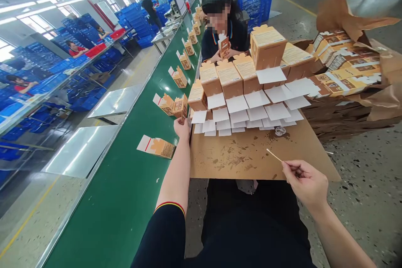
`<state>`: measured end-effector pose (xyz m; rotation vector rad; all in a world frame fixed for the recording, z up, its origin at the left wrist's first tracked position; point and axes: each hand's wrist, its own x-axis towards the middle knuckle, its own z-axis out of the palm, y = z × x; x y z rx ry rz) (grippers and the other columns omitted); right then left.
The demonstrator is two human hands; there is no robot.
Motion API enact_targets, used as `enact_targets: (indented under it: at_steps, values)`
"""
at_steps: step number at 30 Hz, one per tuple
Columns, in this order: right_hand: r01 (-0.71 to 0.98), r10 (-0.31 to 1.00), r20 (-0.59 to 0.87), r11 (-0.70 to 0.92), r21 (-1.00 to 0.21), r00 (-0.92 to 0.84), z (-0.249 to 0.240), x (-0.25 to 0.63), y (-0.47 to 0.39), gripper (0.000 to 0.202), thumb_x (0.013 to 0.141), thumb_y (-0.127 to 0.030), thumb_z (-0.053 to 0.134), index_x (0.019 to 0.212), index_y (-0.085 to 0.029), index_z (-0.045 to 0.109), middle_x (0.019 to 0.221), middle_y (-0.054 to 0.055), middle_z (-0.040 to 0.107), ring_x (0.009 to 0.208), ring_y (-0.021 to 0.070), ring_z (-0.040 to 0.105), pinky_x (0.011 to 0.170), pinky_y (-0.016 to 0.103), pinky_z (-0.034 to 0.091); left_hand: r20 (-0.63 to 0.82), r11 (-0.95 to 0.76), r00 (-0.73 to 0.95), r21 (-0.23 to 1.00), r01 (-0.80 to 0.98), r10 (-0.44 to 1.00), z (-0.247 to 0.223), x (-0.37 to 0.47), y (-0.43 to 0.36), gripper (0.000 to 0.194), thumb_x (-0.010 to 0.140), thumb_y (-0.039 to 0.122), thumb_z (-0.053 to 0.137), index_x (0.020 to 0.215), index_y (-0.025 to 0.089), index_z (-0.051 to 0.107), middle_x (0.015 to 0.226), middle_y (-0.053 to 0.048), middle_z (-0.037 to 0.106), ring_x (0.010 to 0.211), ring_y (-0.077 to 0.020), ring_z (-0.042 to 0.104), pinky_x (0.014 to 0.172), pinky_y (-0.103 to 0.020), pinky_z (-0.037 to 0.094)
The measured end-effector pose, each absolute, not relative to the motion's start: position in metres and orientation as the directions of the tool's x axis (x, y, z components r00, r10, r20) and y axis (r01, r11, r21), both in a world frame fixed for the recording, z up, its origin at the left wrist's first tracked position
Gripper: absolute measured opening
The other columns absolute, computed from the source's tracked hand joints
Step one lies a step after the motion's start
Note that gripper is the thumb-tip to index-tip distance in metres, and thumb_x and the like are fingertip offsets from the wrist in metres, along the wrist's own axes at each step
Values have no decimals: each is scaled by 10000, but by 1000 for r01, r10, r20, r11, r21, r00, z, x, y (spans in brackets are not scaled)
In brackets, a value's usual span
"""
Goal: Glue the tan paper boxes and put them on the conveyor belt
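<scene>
My left hand (182,129) reaches over the green belt, its fingers closed on the lower edge of a small brown printed carton (180,106). Another carton (166,104) with a raised white flap stands right beside that one. Nearer to me on the belt lies a carton (161,147) with its white flap toward the left. Over the front right of the cardboard-topped table, my right hand (306,182) pinches a cotton swab (274,155), its tip pointing up and left. A small clear round dish (280,131) sits on the cardboard (232,159), which has dark wet spots.
Stacked brown cartons (229,77) with white flaps (237,104) fill the table's back. Bundled flat cartons (348,67) lie in torn brown paper at right. A co-worker (224,29) holds a carton across the table. The green conveyor belt (116,192) runs along my left, carrying several cartons.
</scene>
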<state>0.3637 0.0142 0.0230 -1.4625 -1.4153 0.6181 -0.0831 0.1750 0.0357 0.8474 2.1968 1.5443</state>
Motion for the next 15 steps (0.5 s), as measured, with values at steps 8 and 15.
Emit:
enact_targets:
  at_steps: [8,15]
  values:
    - [439,949,210,89,-894,234,23,381,2,510,966,-721,756,828,-233,803,589,22,679,458,168,616,481,308,561,438,113,-731,814,569,524,31,-85,121,66,1017,158,600,1031,219,624,1132,-125,610,1250,-294,604,1134,-470,508]
    - [412,956,202,99,-906,214,20,390,6,480,953,-706,786,829,-244,816,562,26,662,422,178,571,431,348,550,713,-43,-339,459,887,614,-28,-41,-38,272,953,85,587,1095,217,778,1137,-128,674,1107,-268,697,1034,-470,602]
